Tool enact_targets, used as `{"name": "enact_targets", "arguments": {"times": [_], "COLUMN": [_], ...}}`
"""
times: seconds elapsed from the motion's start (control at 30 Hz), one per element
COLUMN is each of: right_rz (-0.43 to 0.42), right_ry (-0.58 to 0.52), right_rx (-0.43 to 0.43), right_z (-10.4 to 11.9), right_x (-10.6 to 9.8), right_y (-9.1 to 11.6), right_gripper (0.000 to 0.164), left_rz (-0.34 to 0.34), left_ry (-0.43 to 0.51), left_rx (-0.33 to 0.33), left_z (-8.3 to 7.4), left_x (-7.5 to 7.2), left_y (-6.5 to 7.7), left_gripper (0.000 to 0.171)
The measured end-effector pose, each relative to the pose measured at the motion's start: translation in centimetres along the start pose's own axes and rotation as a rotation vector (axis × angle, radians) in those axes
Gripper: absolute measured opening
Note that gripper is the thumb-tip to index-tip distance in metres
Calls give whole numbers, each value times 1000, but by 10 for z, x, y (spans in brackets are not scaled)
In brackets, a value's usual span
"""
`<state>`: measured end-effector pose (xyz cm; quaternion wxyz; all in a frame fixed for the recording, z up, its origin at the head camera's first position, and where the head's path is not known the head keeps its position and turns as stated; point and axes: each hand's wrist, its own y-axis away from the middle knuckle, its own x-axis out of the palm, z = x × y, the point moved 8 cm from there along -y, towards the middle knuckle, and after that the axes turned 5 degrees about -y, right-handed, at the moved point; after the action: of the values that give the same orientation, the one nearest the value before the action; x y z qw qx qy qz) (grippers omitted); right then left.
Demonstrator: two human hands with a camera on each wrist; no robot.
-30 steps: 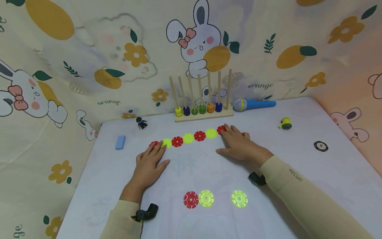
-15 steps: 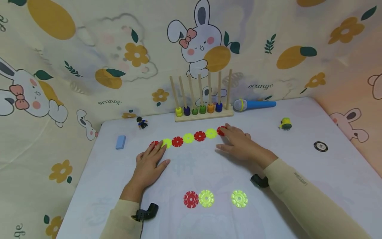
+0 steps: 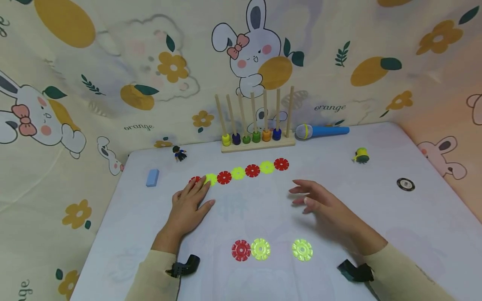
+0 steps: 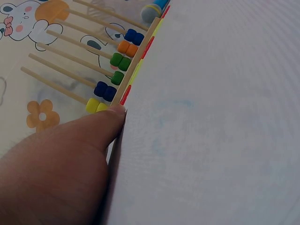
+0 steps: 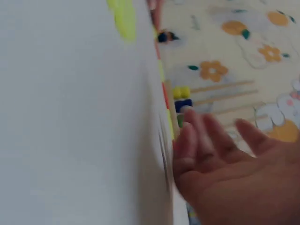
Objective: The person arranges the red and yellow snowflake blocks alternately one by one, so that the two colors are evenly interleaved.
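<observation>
A row of red and yellow-green notched plastic discs runs across the table in the head view, ending at the right in a red disc (image 3: 281, 164). My left hand (image 3: 189, 209) lies flat, its fingertips on the row's left end, partly covering a red disc (image 3: 194, 179) and a yellow-green disc (image 3: 211, 179). My right hand (image 3: 324, 205) hovers above the table, holding nothing, with fingers loosely bent. Closer to me lie a red disc (image 3: 241, 250) and a yellow-green disc (image 3: 260, 249) side by side, with another yellow-green disc (image 3: 302, 250) apart on their right.
Behind the row stands a wooden peg rack (image 3: 257, 146) with coloured beads. A blue toy microphone (image 3: 325, 131) lies beside it. Around the edges are a small figure (image 3: 179, 153), a blue block (image 3: 152, 178), a yellow-green toy (image 3: 361, 155) and a black round chip (image 3: 405, 184).
My right hand has lifted off the red disc at the row's right end and drawn back toward me and to the right. The left hand has stayed in place.
</observation>
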<state>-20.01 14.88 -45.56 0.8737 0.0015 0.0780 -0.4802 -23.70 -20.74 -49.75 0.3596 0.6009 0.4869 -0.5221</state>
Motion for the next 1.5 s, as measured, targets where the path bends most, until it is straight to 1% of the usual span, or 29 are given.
{"name": "enact_targets", "arguments": {"times": [0.07,0.17,0.23,0.37,0.43,0.53,0.57,0.63,0.7,0.77,0.83,0.93,1.0,1.13,1.17,1.3,1.4,1.5], "right_rz": [34,76,111,181,221,258,261,260,242,218,181,106,43,-105,-141,-291,-404,-494], "right_ry": [-24,33,93,307,413,510,526,521,494,455,415,376,372,360,344,253,233,247], "right_rx": [13,53,76,170,195,180,169,159,190,240,279,314,300,281,275,293,282,259], "right_z": [-2,-5,-8,-16,-19,-17,-16,-14,-14,-16,-17,-19,-20,-27,-30,-42,-45,-45], "right_x": [8,22,30,40,42,45,46,47,46,43,39,28,16,-18,-27,-60,-78,-88], "right_y": [12,27,35,45,48,49,48,48,48,47,46,42,38,24,20,1,-14,-28], "right_gripper": [50,52,58,69,66,50,45,40,38,38,35,28,25,29,30,34,35,38], "left_rz": [1,0,1,0,0,4,4,4,3,2,1,0,3,13,14,13,7,2], "left_ry": [0,-2,-4,-3,-2,2,3,3,-1,-4,-6,-5,0,7,8,1,-4,-7], "left_rx": [-3,-6,-9,-14,-12,-11,-11,-12,-12,-9,-5,-4,-3,3,3,6,7,5], "left_z": [1,2,3,4,4,4,4,4,4,4,4,3,2,0,-1,-1,0,0], "left_x": [0,1,2,3,4,5,5,5,5,5,5,4,4,4,3,3,3,1], "left_y": [1,2,3,3,2,2,2,1,1,1,0,0,0,0,0,-1,-1,0], "left_gripper": [68,69,68,69,69,69,69,69,69,69,69,68,68,68,69,69,68,69]}}
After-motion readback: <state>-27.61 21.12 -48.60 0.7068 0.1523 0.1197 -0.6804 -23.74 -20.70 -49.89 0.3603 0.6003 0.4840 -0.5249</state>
